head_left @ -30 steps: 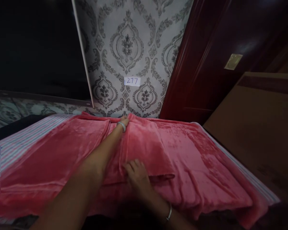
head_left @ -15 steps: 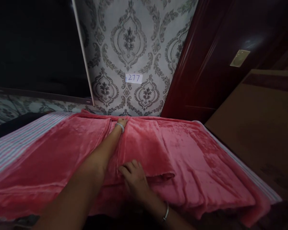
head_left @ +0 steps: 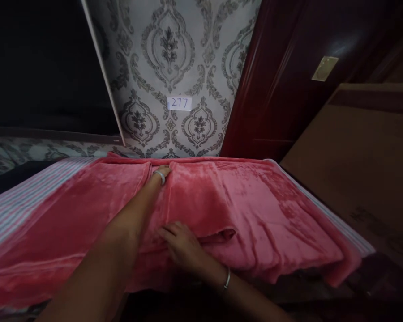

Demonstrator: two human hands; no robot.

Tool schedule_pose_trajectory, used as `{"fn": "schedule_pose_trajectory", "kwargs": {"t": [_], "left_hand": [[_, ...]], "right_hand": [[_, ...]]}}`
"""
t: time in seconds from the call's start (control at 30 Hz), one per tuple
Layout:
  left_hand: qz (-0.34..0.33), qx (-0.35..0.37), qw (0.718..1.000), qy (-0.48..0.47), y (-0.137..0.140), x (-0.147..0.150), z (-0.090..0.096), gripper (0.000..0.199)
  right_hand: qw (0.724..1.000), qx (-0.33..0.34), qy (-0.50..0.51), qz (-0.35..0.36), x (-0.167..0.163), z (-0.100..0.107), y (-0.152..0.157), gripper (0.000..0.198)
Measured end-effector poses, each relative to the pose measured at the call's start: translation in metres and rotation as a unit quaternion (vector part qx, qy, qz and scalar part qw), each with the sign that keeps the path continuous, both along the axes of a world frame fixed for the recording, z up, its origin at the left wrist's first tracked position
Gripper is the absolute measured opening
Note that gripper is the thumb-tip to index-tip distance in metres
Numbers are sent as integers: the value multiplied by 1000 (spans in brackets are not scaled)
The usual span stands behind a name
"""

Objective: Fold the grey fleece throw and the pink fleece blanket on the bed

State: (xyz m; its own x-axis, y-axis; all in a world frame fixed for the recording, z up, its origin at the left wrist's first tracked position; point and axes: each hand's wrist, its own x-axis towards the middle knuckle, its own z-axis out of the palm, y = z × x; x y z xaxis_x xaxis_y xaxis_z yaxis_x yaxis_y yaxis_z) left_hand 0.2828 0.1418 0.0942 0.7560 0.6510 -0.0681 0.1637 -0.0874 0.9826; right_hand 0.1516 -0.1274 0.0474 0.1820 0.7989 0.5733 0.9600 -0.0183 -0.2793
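A red plush blanket (head_left: 251, 201) lies spread out, with a panel of it folded over near the middle. My left hand (head_left: 163, 170) reaches to the far side, touching the blanket beside the panel's left edge. Its fingers are small in view and partly hidden, so their grip is unclear. Closer to me, my right hand (head_left: 180, 243) rests on the blanket at the panel's near left corner, fingers stretched out and somewhat apart. Each wrist wears a bracelet. The panel's near right corner curls up a little.
Striped cloth (head_left: 30, 192) shows beneath the blanket on the left and along the right edge. Behind stands a patterned wall with a number label (head_left: 179, 103). A dark screen (head_left: 47, 67) is at left, a large cardboard box (head_left: 362, 147) at right, beside a dark red panel (head_left: 275, 76).
The camera view has shifted slightly, so everything sits a bit further left and higher. My right hand's fingers have slid slightly left along the fold. My left hand stays beside the far edge.
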Motion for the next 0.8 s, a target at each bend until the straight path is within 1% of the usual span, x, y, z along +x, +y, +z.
{"fn": "schedule_pose_trajectory", "kwargs": {"t": [0.07,0.1,0.13,0.2,0.27,0.3,0.37,0.4,0.47,0.57,0.63,0.7,0.8], "left_hand": [[3,-29,999,39,-4,-12,1,33],[5,-39,998,53,-6,-20,1,30],[6,-48,997,61,-8,-28,0,31],[5,-62,995,72,-13,-47,-5,40],[4,-75,995,71,-21,-68,-13,55],[3,-81,995,63,-26,-80,-19,62],[2,-90,995,34,-40,-103,-29,73],[0,-93,996,16,-48,-114,-34,77],[-1,-94,996,-9,-67,-133,-40,82],[17,-85,996,-34,-94,-151,-45,88],[19,-76,996,-46,-106,-155,-46,91],[10,-57,997,-47,-111,-155,-47,92],[4,-2,999,-42,-109,-155,-50,87]], "right_hand": [[999,22,33,5,7,5,-19,45],[998,47,46,-16,14,7,-33,44],[994,77,55,-53,22,8,-49,44],[976,151,61,-144,42,5,-86,40],[946,214,64,-234,60,-4,-123,33],[932,233,74,-269,67,-11,-138,32],[915,236,114,-308,75,-26,-159,38],[912,224,138,-315,75,-34,-163,45],[917,183,174,-308,73,-46,-160,60],[923,136,177,-312,67,-52,-135,74],[920,129,174,-327,67,-49,-117,79],[916,135,178,-333,71,-46,-106,82],[905,157,187,-347,82,-48,-107,80]]}}
